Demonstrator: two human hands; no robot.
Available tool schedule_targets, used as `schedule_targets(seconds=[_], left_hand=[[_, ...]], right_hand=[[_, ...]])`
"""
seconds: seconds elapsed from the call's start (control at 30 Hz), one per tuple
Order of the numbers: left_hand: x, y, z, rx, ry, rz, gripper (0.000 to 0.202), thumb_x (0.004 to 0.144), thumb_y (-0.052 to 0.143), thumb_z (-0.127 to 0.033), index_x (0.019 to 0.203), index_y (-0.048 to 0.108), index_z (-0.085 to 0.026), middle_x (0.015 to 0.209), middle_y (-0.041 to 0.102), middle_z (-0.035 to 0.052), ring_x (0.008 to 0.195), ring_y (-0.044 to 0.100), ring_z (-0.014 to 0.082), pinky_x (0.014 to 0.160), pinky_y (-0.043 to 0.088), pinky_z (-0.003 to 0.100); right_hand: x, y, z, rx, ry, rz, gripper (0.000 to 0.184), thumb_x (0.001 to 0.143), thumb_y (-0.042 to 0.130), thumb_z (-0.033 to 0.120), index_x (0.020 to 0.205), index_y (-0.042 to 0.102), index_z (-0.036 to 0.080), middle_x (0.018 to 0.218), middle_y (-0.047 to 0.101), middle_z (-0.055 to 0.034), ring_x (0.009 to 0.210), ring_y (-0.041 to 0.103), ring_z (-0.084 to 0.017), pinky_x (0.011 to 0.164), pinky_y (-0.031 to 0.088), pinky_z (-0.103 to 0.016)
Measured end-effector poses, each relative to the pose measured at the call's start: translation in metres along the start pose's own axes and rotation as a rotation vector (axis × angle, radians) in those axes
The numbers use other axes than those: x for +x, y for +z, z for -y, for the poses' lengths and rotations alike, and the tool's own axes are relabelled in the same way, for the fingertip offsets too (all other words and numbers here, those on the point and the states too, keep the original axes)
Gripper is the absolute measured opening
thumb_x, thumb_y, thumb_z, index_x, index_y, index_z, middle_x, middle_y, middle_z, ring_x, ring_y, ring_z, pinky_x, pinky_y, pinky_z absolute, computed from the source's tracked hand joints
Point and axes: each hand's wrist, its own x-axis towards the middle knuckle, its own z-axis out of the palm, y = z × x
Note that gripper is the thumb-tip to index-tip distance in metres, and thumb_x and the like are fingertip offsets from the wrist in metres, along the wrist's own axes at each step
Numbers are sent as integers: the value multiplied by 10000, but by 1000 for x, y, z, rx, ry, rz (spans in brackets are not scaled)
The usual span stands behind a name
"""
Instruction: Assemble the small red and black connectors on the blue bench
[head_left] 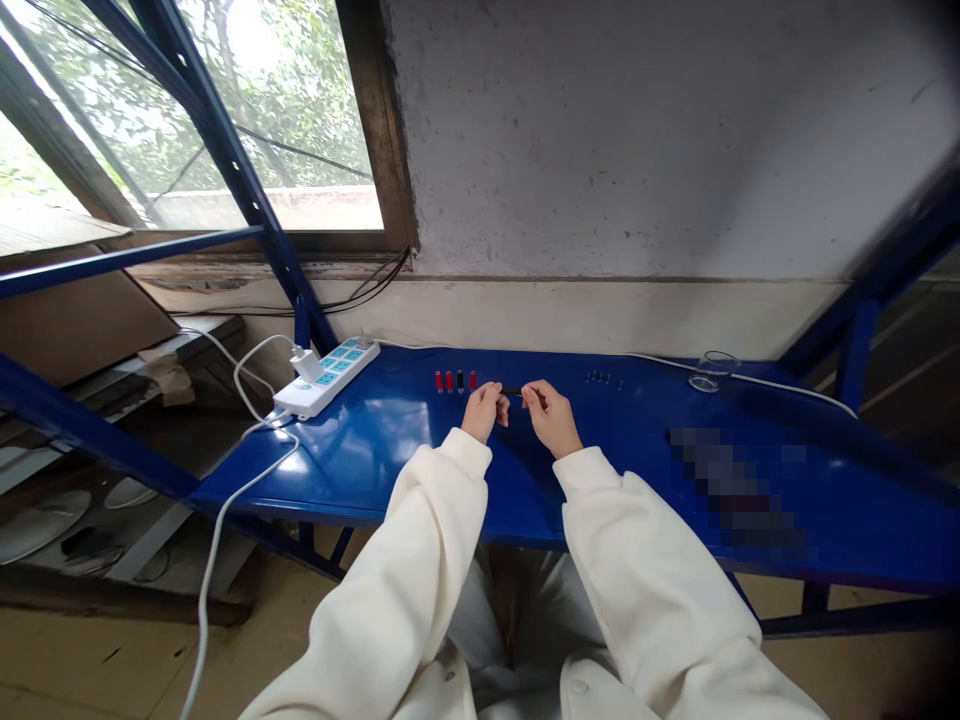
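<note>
My left hand (485,408) is closed in a pinch on one end of a small, thin dark piece (511,391). At its other end, the fingers of my right hand (552,414) pinch too, and a yellowish sliver shows beside them. The piece spans the gap between both hands, above the blue table (360,470); its kind is too small to make out. Just left of my left hand, several small red and black cylinders (449,381) stand upright in a row. Tiny metallic pieces (598,377) are spread behind and right of my right hand.
A white power strip (330,380) with a plugged-in adapter lies at the table's left end, its cable hanging off the edge. A clear glass cup (712,370) is at the back right, by a white cable. A pixelated dark patch covers the right side. Blue frame posts flank the table.
</note>
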Motion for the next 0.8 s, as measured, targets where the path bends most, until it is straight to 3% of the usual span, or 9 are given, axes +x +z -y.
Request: schedule_targets(seconds=[0.2,0.5,0.8], left_hand=[[-1,-1,-3,44,59,61,331,771,488,-462,943,476,-179,671,580,-15,375,511,72,374,349,191],[-3,0,3,244,138,7,340,813,400,-489,707,445,-169,558,500,-44,350,437,37,380,336,177],[-3,1,5,251,96,-60,376,829,359,-481,613,388,-175,476,440,-55,339,414,48,389,342,188]], right_hand=[[1,-3,-4,4,28,-46,295,843,368,421,767,529,185,627,538,-1,514,460,-105,512,351,-234],[1,-1,0,-31,22,-22,330,844,353,446,748,535,187,614,539,-7,513,461,-111,509,352,-238],[-1,0,2,-34,11,13,309,851,364,424,737,526,187,609,529,5,502,447,-102,512,340,-233]])
